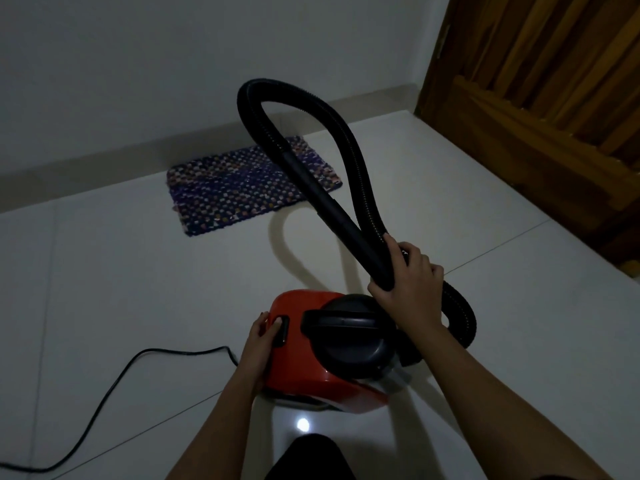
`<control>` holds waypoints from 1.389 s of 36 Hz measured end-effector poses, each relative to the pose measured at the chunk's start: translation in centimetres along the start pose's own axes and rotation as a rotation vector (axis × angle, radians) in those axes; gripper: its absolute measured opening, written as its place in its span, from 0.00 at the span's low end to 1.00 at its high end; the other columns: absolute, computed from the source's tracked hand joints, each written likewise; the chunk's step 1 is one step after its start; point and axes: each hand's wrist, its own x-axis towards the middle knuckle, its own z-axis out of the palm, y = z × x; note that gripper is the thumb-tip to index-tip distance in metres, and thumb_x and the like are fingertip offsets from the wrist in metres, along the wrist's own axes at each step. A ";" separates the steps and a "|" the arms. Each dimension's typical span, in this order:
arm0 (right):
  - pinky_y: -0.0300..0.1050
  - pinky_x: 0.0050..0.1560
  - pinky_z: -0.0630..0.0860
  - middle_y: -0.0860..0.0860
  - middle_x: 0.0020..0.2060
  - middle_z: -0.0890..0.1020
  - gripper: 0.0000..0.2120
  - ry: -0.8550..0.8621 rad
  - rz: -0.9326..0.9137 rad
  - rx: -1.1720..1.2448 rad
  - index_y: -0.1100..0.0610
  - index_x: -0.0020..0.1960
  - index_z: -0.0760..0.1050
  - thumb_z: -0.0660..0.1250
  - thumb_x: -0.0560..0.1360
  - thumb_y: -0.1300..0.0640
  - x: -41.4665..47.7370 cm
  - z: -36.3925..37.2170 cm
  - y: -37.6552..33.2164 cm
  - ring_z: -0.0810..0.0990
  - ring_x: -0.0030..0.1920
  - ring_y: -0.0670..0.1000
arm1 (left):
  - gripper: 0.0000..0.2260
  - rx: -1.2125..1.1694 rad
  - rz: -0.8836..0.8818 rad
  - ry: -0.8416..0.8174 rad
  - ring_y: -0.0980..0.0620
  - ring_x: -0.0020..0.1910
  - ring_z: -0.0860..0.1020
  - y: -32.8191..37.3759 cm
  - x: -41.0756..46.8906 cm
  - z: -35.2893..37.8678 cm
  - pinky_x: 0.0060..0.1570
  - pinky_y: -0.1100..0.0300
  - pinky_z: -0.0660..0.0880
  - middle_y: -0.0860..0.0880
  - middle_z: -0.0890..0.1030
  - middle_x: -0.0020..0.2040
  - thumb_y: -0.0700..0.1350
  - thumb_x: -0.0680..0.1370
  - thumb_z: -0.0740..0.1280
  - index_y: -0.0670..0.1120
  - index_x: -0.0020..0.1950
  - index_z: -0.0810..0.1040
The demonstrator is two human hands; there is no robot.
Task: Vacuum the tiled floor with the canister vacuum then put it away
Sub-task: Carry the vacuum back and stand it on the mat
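Observation:
A red canister vacuum [301, 362] with a black round lid and handle stands on the white tiled floor [138, 289] just in front of me. My left hand [261, 337] rests on its left side, thumb on a black button. My right hand [407, 275] grips the black wand and ribbed hose together above the canister. The hose [349, 154] rises in a tall loop over the floor, and another bend of it curls around the canister's right side.
The black power cord [114, 379] trails across the tiles to the lower left. A woven purple mat [249, 181] lies against the wall's skirting. A wooden door [540, 109] fills the right. My dark-clad knee [311, 459] shows at the bottom.

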 end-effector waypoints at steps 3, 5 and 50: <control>0.51 0.47 0.72 0.56 0.53 0.78 0.37 -0.026 0.008 0.045 0.53 0.70 0.68 0.71 0.62 0.46 0.2 -0.4 0.3 0.79 0.47 0.57 | 0.23 0.076 0.081 0.071 0.44 0.63 0.72 1.0 -0.7 0.5 0.53 0.55 0.69 0.43 0.69 0.70 0.49 0.79 0.63 0.45 0.72 0.64; 0.51 0.48 0.71 0.56 0.54 0.78 0.38 -0.039 0.011 0.071 0.52 0.71 0.67 0.72 0.62 0.47 0.5 -0.8 0.5 0.79 0.48 0.57 | 0.20 0.167 0.236 0.136 0.47 0.62 0.72 1.9 -1.2 0.9 0.55 0.57 0.68 0.45 0.72 0.67 0.50 0.78 0.63 0.44 0.69 0.69; 0.55 0.37 0.79 0.61 0.51 0.76 0.44 -0.232 -0.017 0.378 0.52 0.75 0.54 0.71 0.64 0.49 30.2 -16.4 -6.9 0.77 0.42 0.61 | 0.24 0.880 0.232 -0.424 0.55 0.71 0.66 32.0 -5.4 5.7 0.71 0.60 0.64 0.51 0.68 0.73 0.47 0.79 0.62 0.52 0.74 0.62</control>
